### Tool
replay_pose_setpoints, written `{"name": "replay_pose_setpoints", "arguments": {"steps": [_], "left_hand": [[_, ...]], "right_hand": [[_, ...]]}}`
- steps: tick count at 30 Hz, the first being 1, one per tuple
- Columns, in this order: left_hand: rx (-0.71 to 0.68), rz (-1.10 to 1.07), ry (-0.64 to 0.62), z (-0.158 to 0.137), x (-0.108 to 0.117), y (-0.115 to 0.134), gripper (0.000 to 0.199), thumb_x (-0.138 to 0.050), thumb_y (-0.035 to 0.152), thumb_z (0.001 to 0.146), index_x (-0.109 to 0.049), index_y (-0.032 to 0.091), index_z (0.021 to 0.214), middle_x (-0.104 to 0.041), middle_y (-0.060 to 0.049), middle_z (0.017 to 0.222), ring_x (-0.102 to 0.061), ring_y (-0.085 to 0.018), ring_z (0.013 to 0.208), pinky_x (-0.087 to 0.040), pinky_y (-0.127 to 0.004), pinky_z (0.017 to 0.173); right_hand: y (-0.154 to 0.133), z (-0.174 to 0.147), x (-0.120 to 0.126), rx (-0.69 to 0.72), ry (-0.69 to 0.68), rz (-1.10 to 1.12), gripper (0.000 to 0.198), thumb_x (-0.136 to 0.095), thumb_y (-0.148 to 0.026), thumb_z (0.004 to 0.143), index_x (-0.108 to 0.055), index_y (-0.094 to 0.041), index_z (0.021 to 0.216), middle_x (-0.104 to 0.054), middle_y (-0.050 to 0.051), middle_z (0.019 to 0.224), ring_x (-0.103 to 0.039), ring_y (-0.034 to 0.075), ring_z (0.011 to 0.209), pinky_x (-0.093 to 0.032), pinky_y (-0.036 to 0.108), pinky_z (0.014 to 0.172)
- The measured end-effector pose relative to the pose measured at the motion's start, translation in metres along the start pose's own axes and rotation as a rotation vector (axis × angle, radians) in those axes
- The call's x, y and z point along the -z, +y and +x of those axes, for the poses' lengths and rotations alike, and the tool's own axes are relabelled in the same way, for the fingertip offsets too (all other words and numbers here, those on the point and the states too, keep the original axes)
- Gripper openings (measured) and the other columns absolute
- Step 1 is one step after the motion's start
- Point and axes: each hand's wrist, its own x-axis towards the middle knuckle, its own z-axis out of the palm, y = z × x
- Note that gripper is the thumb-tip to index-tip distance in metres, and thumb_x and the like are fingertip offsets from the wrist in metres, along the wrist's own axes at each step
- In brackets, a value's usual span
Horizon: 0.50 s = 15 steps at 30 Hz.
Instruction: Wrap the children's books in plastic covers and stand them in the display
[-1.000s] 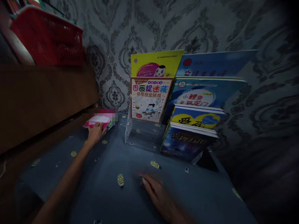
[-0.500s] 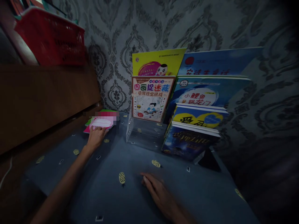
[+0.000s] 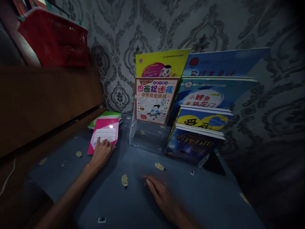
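One pink booklet lies partly over the green stack, long axis pointing away from the nearer left hand; fingers touch its cover, pinch indeterminable. The right hand, curled, is well apart.

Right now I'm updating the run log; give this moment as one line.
left hand: on pink booklet | pink booklet: overlaps green booklet | right hand: nothing visibly held | brown-bordered book: stands in clear rack
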Motion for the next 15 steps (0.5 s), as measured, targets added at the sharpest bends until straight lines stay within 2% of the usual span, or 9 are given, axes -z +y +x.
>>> {"name": "replay_pose_setpoints", "arguments": {"steps": [5,9,11,12,14,15], "left_hand": [[-0.071,-0.039,0.024,-0.018,0.001,0.019,0.032,-0.051,0.036,0.101,-0.075,0.019,0.086,-0.073,-0.014,0.087,-0.067,-0.031,0.096,-0.032,-0.058,0.114],[-0.126,-0.139,0.026,-0.018,0.005,0.016,0.042,-0.048,0.049,0.101,-0.073,0.021,0.082,-0.073,-0.011,0.084,-0.068,-0.028,0.093,-0.037,-0.053,0.11],[-0.076,-0.179,0.017,-0.009,0.004,0.003,0.04,-0.045,0.047,0.103,-0.074,0.022,0.093,-0.075,-0.011,0.097,-0.068,-0.028,0.1,-0.04,-0.05,0.108],[-0.031,-0.184,0.02,-0.003,0.002,-0.006,0.037,-0.043,0.045,0.103,-0.073,0.022,0.105,-0.075,-0.013,0.111,-0.066,-0.029,0.109,-0.04,-0.05,0.109],[0.098,-0.156,0.031,0.013,-0.004,-0.028,0.039,-0.042,0.039,0.103,-0.063,0.022,0.131,-0.059,-0.016,0.145,-0.053,-0.033,0.135,-0.037,-0.053,0.113],[0.154,-0.134,0.018,0.02,-0.007,-0.039,0.044,-0.041,0.037,0.103,-0.057,0.02,0.14,-0.051,-0.018,0.153,-0.044,-0.034,0.144,-0.033,-0.058,0.115]], "right_hand": [[-0.001,0.001,0.0,-0.004,-0.003,0.0,0.049,-0.032,-0.049,0.105,-0.072,-0.024,0.118,-0.076,0.007,0.096,-0.072,0.023,0.093,-0.055,0.039,0.094],[-0.002,0.001,0.001,-0.011,-0.002,-0.001,0.049,-0.031,-0.049,0.105,-0.072,-0.024,0.118,-0.076,0.008,0.097,-0.072,0.023,0.092,-0.056,0.038,0.091],[-0.002,0.001,0.001,-0.003,-0.003,0.0,0.05,-0.031,-0.05,0.105,-0.072,-0.024,0.117,-0.076,0.008,0.095,-0.072,0.023,0.091,-0.056,0.038,0.089],[-0.002,0.001,0.001,0.0,-0.005,0.002,0.049,-0.032,-0.05,0.105,-0.072,-0.024,0.117,-0.076,0.008,0.095,-0.072,0.023,0.09,-0.056,0.038,0.089],[-0.002,0.002,0.001,-0.003,-0.013,0.006,0.049,-0.032,-0.049,0.105,-0.072,-0.024,0.117,-0.075,0.008,0.094,-0.072,0.023,0.09,-0.056,0.037,0.089],[-0.002,0.001,0.001,-0.007,-0.012,0.005,0.049,-0.032,-0.05,0.105,-0.072,-0.024,0.117,-0.075,0.007,0.094,-0.072,0.023,0.09,-0.056,0.037,0.089]]}}
